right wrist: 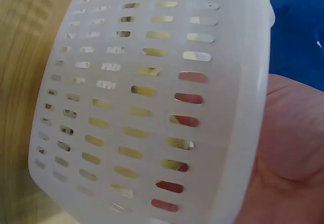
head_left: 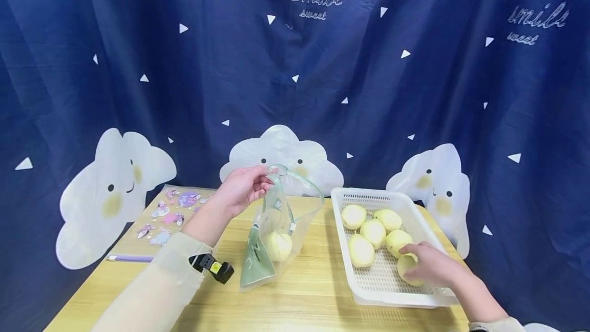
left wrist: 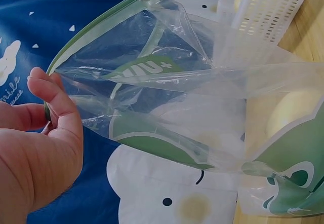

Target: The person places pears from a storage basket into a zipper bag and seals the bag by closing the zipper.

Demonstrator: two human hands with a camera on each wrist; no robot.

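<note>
Navy curtain [head_left: 258, 65] behind, wooden table [head_left: 313, 275] beneath, and my right hand [head_left: 428, 264] has its fingers curled round one yellow pear [head_left: 403, 264] at the white basket [head_left: 392, 298]'s five o'clock, while over at ten my left hand [head_left: 241, 191] pinches the rim of a clear bag [head_left: 259, 263], mouth parted, hanging toward five. Careful now: with just one side of that rim pinched, the mouth could sag closed, and a loose hold might let my pear slip! Count them: five other pears [head_left: 373, 233] in the basket, a seventh pear [head_left: 279, 246] inside the single bag, one patterned pouch [head_left: 152, 219] at my left hand's eight o'clock.
</note>
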